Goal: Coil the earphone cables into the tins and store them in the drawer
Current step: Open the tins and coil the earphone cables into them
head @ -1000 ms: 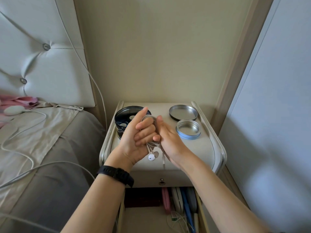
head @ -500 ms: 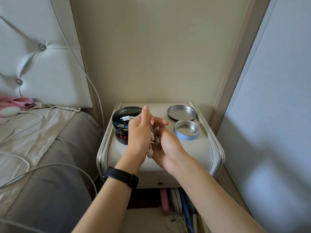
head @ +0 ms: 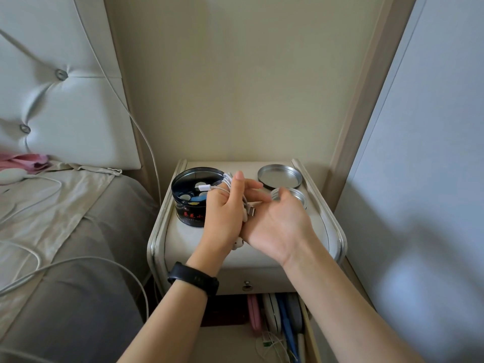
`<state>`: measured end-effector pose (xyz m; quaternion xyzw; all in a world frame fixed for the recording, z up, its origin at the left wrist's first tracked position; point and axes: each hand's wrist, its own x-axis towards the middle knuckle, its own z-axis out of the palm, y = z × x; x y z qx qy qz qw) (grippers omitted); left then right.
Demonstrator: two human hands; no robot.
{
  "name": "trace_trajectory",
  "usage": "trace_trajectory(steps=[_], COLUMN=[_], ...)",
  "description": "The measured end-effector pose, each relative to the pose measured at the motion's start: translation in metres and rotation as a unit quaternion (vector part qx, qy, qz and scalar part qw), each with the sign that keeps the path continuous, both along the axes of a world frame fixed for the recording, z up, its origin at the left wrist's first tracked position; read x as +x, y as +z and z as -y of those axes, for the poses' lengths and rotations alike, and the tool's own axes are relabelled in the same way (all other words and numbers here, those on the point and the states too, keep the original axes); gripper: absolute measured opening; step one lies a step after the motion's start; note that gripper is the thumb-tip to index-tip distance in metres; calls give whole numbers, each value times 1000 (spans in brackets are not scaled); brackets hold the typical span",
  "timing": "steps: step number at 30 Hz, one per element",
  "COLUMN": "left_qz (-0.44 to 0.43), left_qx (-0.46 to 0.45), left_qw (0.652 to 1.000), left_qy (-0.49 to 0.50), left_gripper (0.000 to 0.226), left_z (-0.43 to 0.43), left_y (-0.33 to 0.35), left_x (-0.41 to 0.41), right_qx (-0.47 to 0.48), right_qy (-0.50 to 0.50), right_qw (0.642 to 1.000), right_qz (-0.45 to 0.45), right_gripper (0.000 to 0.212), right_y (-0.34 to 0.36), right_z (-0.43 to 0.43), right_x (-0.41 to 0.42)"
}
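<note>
Wrapping done, I judge: left fingers [head: 237,183] hold the coiled earphone cable [head: 245,208] | right hand [head: 277,224] has let go, fingers spread wide | small tin [head: 298,196] waits open on worktop [head: 262,254] | coil goes in next.

**Bedside corner: room and furnishings**

A plain beige wall [head: 230,82] fills the centre of the head view, met on the right by a pale wooden trim strip [head: 372,82] and a grey-white panel [head: 432,153] crossed by soft patches of light. On the left stands a tufted white headboard [head: 65,100] with metal buttons, above a bed [head: 52,231] covered in grey and beige sheets. A cream nightstand [head: 332,231] with raised, rounded side rails sits between bed and panel.
</note>
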<state>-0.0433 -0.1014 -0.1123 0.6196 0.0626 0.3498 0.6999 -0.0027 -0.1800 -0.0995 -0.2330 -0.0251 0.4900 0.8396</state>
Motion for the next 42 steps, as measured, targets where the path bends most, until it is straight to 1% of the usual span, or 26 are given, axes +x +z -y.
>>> trace_trajectory(steps=[2, 6, 9, 11, 13, 14, 16, 17, 18, 19, 20, 21, 22, 23, 25, 26, 27, 30, 33, 34, 36, 38, 39, 42], left_qz=[7, 9, 12, 6, -7, -15, -36, -56, -83, -109, -130, -147, -157, -163, -167, -167, -170, -197, -212, -215, -228, -242, -245, -247], left_qx=[-20, -23, -19, -51, -137, -194, -292, -312, -311, -295, -279, -270, -269, -276, -302, -321, -327, -268, -241, -237, -232, -221, -216, -227], left_qw=[999, 996, 997, 997, 991, 979, 936, 912, 893, 881, 874, 868, 862, 856, 842, 832, 825, 842, 851, 852, 856, 860, 862, 864], left_qy=[26, 83, 75, 56, -4, -58, -193, -259, -313, -352, -377, -391, -400, -405, -415, -421, -428, -425, -416, -414, -402, -391, -387, -376], left_gripper=[49, 52, 53, 51, 45, 43, 42, 44, 44, 43, 41, 42, 45, 47, 47, 47, 46, 39, 43, 45, 47, 54, 58, 62], left_z=[1, -2, -4, -5, -9, -11, -14, -13, -12, -9, -6, -5, -5, -7, -13, -16, -16, -14, -13, -14, -16, -17, -18, -16], left_y=[-2, -5, -5, -2, 2, 5, 10, 12, 13, 14, 14, 13, 14, 13, 13, 13, 14, 13, 12, 12, 12, 10, 9, 6], left_x=[2, 7, 9, 9, 8, 7, 3, 1, -2, -4, -6, -8, -9, -11, -12, -12, -12, -12, -9, -8, -4, -1, 1, 7], right_qx=[-4, -57, -105, -124, -183, -236, -322, -327, -302, -270, -248, -231, -224, -218, -217, -224, -231, -254, -277, -284, -309, -336, -343, -361], right_qy=[-11, -4, -5, 21, 38, 31, -19, -44, -43, -17, 13, 39, 52, 47, 25, 17, 5, -27, -56, -73, -103, -111, -110, -100], right_qw=[1000, 998, 994, 990, 975, 955, 897, 876, 876, 888, 899, 901, 892, 874, 823, 798, 782, 760, 733, 721, 686, 654, 647, 643], right_qz=[-16, -10, 25, 58, 116, 175, 303, 352, 374, 372, 362, 364, 390, 431, 524, 559, 579, 597, 618, 627, 651, 668, 672, 668], right_gripper=[75, 78, 72, 58, 45, 43, 50, 52, 48, 43, 42, 42, 43, 41, 37, 37, 40, 49, 55, 54, 55, 57, 57, 55], right_y=[1, 7, 7, 9, 12, 10, 2, 1, 1, 3, 5, 5, 5, 2, 0, -1, -2, -5, -7, -8, -11, -14, -16, -18], right_z=[0, 0, -1, 0, 2, 3, 5, 6, 7, 9, 12, 14, 16, 17, 18, 18, 17, 16, 17, 17, 18, 18, 17, 18], right_x=[0, -4, -2, 1, 5, 9, 20, 22, 23, 22, 19, 18, 18, 20, 21, 21, 22, 23, 24, 26, 30, 33, 35, 38])
